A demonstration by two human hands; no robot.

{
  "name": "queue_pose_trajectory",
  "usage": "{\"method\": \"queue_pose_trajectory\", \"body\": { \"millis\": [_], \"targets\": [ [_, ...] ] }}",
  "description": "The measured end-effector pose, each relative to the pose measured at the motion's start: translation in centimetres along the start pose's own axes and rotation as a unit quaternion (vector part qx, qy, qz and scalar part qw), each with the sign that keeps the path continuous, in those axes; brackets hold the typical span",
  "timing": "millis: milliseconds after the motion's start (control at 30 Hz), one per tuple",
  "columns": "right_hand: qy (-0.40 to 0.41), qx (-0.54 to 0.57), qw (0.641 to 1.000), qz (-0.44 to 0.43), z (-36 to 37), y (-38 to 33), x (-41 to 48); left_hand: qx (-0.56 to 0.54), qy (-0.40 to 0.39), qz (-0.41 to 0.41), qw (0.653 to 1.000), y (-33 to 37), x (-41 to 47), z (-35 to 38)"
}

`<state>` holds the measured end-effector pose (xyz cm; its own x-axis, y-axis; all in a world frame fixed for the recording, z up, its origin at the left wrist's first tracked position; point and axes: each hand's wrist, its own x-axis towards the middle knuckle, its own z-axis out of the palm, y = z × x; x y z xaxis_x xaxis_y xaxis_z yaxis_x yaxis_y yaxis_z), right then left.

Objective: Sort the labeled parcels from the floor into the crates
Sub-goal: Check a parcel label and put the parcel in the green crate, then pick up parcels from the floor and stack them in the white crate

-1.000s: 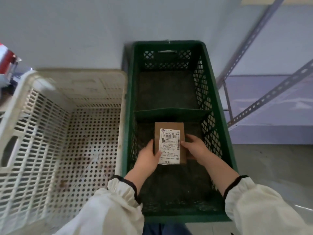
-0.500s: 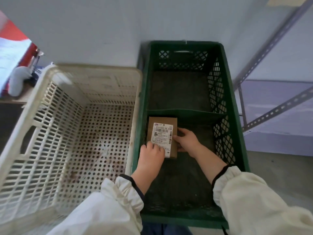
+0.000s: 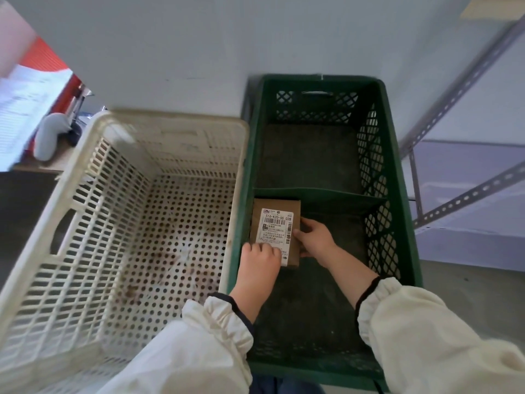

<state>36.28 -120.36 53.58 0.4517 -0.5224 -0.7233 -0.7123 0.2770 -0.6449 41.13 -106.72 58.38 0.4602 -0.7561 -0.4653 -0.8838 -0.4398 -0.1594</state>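
Both hands, left hand (image 3: 260,258) and right hand (image 3: 314,237), reach down gripping brown parcel (image 3: 277,231) inside green crate (image 3: 403,223).

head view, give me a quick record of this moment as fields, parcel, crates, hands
parcel: brown parcel, white label up, in the near compartment's far-left corner
green crate: divided in two; far compartment bare
white crate: left of green, holds no parcel
left hand: fingers on the parcel's near edge
right hand: touching its right side
stage: being set down
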Motion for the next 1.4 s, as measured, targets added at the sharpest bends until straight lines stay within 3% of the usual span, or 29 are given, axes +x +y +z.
{"method": "queue_pose_trajectory", "body": {
  "millis": [267, 333, 500, 633, 833, 1133, 1267, 1400],
  "targets": [
    [0.049, -0.101, 0.992, -0.064, -2.3, -2.8, -4.7, 0.022, -0.105, 0.000, 0.994, 0.3, -0.8, -3.9],
    [0.055, -0.163, 0.978, -0.121, -3.2, -4.7, -6.6, -0.036, -0.067, 0.003, 0.997, -0.8, -1.9, -6.0],
    [0.085, -0.269, 0.923, -0.261, -3.8, -10.2, -11.9, -0.133, 0.118, -0.048, 0.983, -7.4, -5.9, -11.2],
    [0.069, -0.308, 0.877, -0.363, -0.7, -14.0, -15.8, -0.161, 0.173, -0.121, 0.964, -13.0, -9.2, -12.0],
    [0.004, -0.315, 0.835, -0.451, 7.8, -16.6, -22.2, -0.169, 0.199, -0.192, 0.946, -19.3, -16.6, -10.2],
    [-0.056, -0.355, 0.789, -0.499, 25.7, -16.0, -33.4, -0.177, 0.231, -0.308, 0.905, -29.2, -34.7, -1.1],
    [-0.132, -0.374, 0.726, -0.562, 36.6, -14.5, -40.5, -0.163, 0.240, -0.420, 0.860, -33.5, -47.4, 5.1],
    [-0.208, -0.409, 0.638, -0.618, 47.9, -11.8, -47.8, -0.184, 0.220, -0.550, 0.784, -35.5, -61.5, 11.2]
  ]
}}
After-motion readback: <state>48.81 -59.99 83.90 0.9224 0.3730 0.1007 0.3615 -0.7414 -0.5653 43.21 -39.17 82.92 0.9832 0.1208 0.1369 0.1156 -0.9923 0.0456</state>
